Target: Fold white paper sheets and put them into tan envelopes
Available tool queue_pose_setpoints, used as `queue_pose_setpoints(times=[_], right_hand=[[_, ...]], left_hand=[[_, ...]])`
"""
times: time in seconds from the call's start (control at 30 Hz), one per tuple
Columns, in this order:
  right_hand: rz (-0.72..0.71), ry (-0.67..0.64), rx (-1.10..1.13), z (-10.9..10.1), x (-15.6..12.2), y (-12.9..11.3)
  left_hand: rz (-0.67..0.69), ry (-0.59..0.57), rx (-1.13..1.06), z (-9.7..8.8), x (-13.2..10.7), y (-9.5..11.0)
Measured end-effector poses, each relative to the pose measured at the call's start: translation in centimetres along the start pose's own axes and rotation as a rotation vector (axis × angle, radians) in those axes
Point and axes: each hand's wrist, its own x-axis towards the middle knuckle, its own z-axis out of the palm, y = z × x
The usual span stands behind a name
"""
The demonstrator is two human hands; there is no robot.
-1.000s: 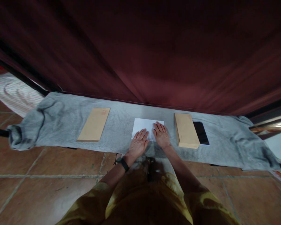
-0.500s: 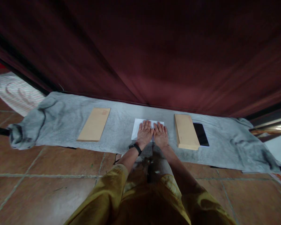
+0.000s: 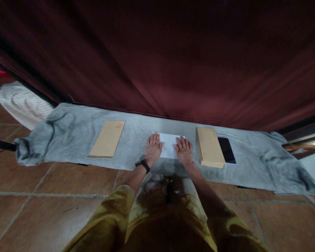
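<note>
A sheet of white paper (image 3: 168, 146) lies on the grey cloth (image 3: 136, 140) in front of me. My left hand (image 3: 153, 147) rests flat over the paper's left end, fingers stretched out, with a dark band on that wrist. Over the right end, my right hand (image 3: 184, 149) also lies flat, its fingers a little spread. Bare paper shows between the two hands. To the right is a stack of brown envelopes (image 3: 210, 146), close to my right hand. Farther left lies another brown envelope (image 3: 107, 139) with a small reddish mark; whether others lie beneath it I cannot tell.
A dark-screened phone or tablet (image 3: 227, 150) lies partly under the right stack. Dark red fabric (image 3: 173, 70) hangs along the cloth's far side. Striped cloth (image 3: 26, 105) is at the far left. Brown floor tiles (image 3: 76, 182) show in front.
My hands have slid apart from the paper's middle, the left one leftward and the right one slightly rightward. More of the paper's middle now shows.
</note>
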Motion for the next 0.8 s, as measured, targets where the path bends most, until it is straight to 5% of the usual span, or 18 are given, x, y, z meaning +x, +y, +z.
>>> queue_pose_setpoints(times=[0.4,0.57,0.8], right_hand=[[0.049,0.071,0.025,-0.9,-0.9,1.4],[-0.003,0.135,0.198,-1.4,0.6,-1.6],[-0.059,-0.014,0.322,-0.7,1.9,-6.0]], left_hand=[[-0.030,0.031,-0.014,-0.9,-0.3,-0.3],[0.083,0.064,-0.052,-1.3,-0.2,2.1],[0.224,-0.056,-0.053,-0.8,-0.6,3.7]])
